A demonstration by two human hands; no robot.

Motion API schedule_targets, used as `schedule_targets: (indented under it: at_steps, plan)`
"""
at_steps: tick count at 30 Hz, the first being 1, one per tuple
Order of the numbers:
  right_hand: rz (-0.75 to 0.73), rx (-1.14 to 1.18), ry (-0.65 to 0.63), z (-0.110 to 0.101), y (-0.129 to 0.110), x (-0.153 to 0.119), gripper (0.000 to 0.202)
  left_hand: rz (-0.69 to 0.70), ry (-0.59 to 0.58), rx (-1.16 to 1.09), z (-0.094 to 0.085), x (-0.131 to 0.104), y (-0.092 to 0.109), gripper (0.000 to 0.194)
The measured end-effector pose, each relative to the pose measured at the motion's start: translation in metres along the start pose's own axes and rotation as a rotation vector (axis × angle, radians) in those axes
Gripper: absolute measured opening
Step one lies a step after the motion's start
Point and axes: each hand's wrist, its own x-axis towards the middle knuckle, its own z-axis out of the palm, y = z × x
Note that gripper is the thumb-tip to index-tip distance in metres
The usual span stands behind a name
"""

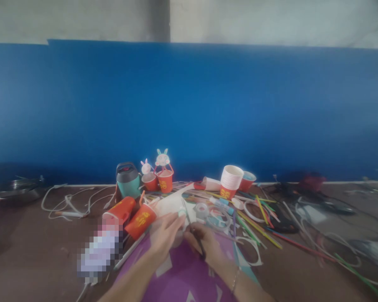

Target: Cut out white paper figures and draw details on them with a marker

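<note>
My right hand (pixel 205 242) is closed around dark-handled scissors (pixel 188 213), their blades pointing away from me. Just left of the blades, my left hand (pixel 166 230) pinches a small pale piece of paper (pixel 182 213); its exact shape is blurred. Both hands hover above a purple sheet (pixel 176 279) with white paper scraps on it. Beyond my fingers lies white paper (pixel 171 202), partly covered by my left hand. A clear roll of tape (pixel 202 210) sits right of the blades.
Two red paper cups lie tipped at left, near a teal jar (pixel 127 183). Behind stand bunny figures in cups (pixel 165 180). A stack of cups (pixel 231 181) stands at back right. Colored sticks (pixel 255 226) and cables spread across the right side; a blue partition rises behind.
</note>
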Motion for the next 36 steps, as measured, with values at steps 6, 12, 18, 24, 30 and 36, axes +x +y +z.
schedule_targets:
  at_steps: [6, 12, 18, 24, 30, 36]
  plan:
    - [0.031, 0.004, -0.008, 0.001, -0.002, -0.002, 0.047, 0.052, -0.018, -0.039, 0.003, 0.001, -0.003, 0.041]
    - [0.024, 0.029, -0.016, 0.000, 0.001, -0.001, 0.048, 0.037, -0.044, -0.063, 0.002, 0.002, -0.005, 0.040]
    - [0.007, 0.029, -0.005, 0.000, 0.002, -0.001, 0.048, 0.043, -0.050, -0.062, 0.002, 0.001, -0.004, 0.039]
    - [-0.021, 0.019, -0.007, 0.001, -0.001, -0.001, 0.048, 0.041, -0.050, -0.047, 0.002, 0.002, -0.002, 0.038]
    - [0.002, 0.013, -0.007, 0.000, -0.001, -0.001, 0.049, 0.054, -0.063, -0.035, 0.001, 0.003, 0.000, 0.036]
    - [0.019, -0.020, -0.010, 0.000, -0.005, -0.002, 0.050, 0.063, -0.082, -0.030, 0.000, 0.003, 0.005, 0.032]
